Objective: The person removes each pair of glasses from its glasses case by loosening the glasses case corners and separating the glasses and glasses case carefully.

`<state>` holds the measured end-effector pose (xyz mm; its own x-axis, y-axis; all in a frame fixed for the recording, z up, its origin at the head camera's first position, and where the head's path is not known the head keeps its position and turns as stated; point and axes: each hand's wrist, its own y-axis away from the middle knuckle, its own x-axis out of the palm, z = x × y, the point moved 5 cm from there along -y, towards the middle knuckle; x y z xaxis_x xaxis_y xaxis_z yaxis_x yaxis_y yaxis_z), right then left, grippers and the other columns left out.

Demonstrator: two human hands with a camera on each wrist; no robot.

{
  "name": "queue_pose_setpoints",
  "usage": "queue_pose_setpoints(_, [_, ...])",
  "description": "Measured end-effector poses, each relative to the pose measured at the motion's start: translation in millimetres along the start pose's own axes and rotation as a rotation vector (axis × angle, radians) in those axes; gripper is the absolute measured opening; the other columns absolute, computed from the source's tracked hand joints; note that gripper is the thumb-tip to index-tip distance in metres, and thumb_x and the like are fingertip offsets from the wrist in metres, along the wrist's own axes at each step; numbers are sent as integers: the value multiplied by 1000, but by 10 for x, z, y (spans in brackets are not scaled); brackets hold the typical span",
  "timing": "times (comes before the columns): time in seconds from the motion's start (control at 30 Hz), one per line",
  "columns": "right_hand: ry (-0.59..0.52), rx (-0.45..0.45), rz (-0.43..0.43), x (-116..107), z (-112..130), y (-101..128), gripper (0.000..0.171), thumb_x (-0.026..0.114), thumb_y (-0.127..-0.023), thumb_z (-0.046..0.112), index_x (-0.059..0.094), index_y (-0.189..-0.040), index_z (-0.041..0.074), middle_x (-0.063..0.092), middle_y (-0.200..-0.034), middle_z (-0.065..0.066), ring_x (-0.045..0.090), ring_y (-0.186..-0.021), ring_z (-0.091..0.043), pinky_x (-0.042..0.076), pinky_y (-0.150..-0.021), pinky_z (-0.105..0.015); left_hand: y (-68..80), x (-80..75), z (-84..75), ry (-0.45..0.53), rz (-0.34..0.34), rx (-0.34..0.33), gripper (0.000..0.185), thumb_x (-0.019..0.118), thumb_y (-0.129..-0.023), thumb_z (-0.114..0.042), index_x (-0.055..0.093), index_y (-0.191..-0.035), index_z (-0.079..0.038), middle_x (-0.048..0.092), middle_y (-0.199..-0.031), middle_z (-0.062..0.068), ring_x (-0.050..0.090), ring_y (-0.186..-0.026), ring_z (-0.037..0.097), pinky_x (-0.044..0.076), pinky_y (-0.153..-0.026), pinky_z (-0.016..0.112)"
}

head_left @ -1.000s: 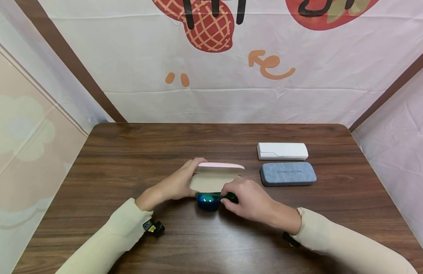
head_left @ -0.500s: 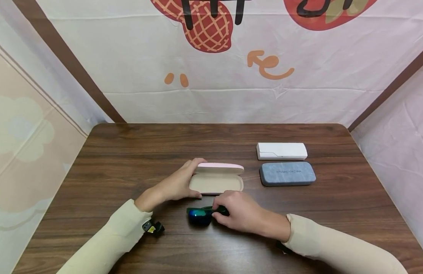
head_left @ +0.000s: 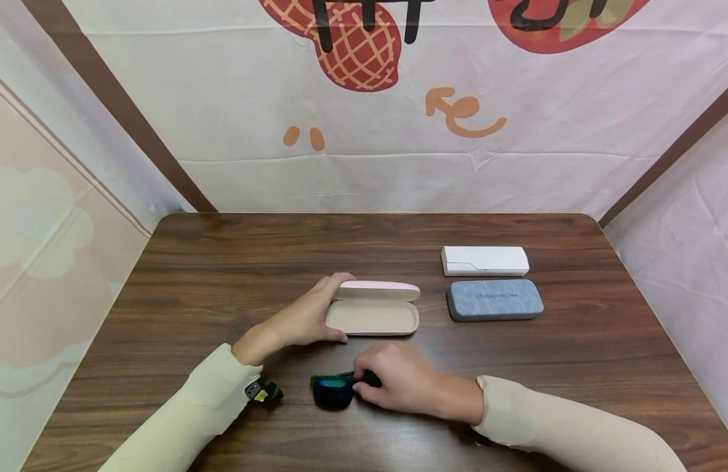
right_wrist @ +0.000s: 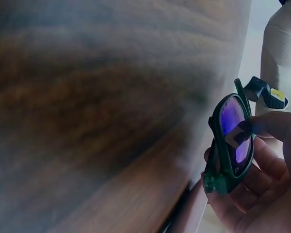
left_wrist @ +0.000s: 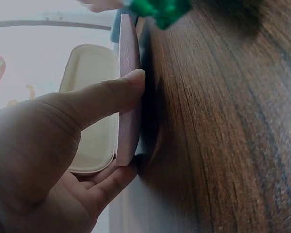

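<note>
Two hands are at work on the table (head_left: pixel 222 262), and from my remote seat I read this as the step just after the sunglasses (head_left: pixel 331 391) are out of the pink case (head_left: pixel 372 316): the case lies open with nothing in it, lid tipped back. The left hand (head_left: pixel 305 318) grips the case at its left end, thumb along the front edge and fingers curled round behind (the left wrist view shows the thumb pressed on the pink rim). The right hand (head_left: pixel 399 387) pinches the folded sunglasses, fingers curled over the right part of the frame, so only the left lens with its blue-green sheen shows beyond the fingertips; the right wrist view shows the green frame (right_wrist: pixel 228 145) held between thumb and fingers. The glasses sit near the front of the table, in front of the case and apart from it, low over the wood or touching it; I cannot tell which. My judgement is that the next move calls for a steady pinch on the frame, not the lens, and a clear decision on where the glasses go. Two shut cases, a white one (head_left: pixel 485 260) and a grey one (head_left: pixel 495 299), lie off to the right, untouched.
</note>
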<state>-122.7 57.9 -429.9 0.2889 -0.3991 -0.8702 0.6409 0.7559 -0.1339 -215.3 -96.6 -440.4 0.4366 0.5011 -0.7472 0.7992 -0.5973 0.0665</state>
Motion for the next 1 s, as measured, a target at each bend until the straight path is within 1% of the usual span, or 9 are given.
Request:
queue_pose_setpoints(0.33, [17,5,11,76,17,-20,11,78,-87,24,68,-82,23,66,-81,15,55,-76,4,45,-67,-17,4,-3,-10,9,-7,15,99,94,-73,-14,33,-150,-16,48,-137,17,50,-124,31,46,-99,51])
queue_pose_setpoints(0.5, [29,14,30,98,23,-33,11,78,-88,26,69,-83,24,66,-82,16,56,-78,4,46,-67,-18,5,-9,-15,7,-12,23,99,94,-73,-15,32,-151,-16,48,-137,17,50,-124,30,45,-100,50])
queue_pose_setpoints(0.7, [26,16,40,114,27,-43,11,78,-89,27,69,-83,24,66,-83,16,53,-76,5,44,-65,-16,0,-6,-14,2,-20,36,99,94,-73,-16,33,-150,-16,49,-137,17,50,-123,30,46,-99,50])
queue_pose_setpoints(1.0, [35,14,49,113,39,-59,10,78,-89,28,70,-83,24,67,-83,16,53,-75,6,44,-64,-16,1,-7,-18,2,-11,33,99,94,-73,-15,32,-150,-16,48,-136,16,51,-123,30,46,-98,50])
